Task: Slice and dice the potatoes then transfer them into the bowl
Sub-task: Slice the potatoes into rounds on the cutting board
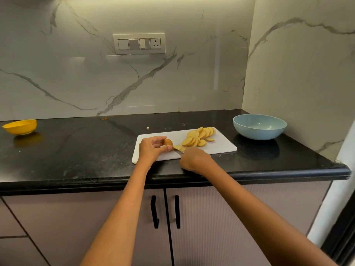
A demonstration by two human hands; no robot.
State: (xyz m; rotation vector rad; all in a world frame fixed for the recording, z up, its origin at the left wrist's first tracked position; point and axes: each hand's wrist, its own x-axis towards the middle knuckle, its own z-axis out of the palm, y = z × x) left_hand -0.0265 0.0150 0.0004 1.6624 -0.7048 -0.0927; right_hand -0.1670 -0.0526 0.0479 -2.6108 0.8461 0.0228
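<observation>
A white cutting board [222, 145] lies on the black counter. On its far right part sits a heap of round potato slices [199, 136]. My left hand [151, 150] pinches a small potato end piece [168, 142] against the board. My right hand [194, 160] grips a knife [178, 151]; its blade lies just right of the end piece, beside a fresh slice [179, 147]. The handle is hidden inside my fist. A light blue bowl [259, 127] stands to the right of the board, with nothing visible inside it.
A yellow bowl [20, 126] sits at the far left of the counter [86, 150]. A tiny potato scrap [148, 128] lies behind the board. Marble walls close the back and right side. Cabinet doors with black handles [154, 211] are below the counter edge.
</observation>
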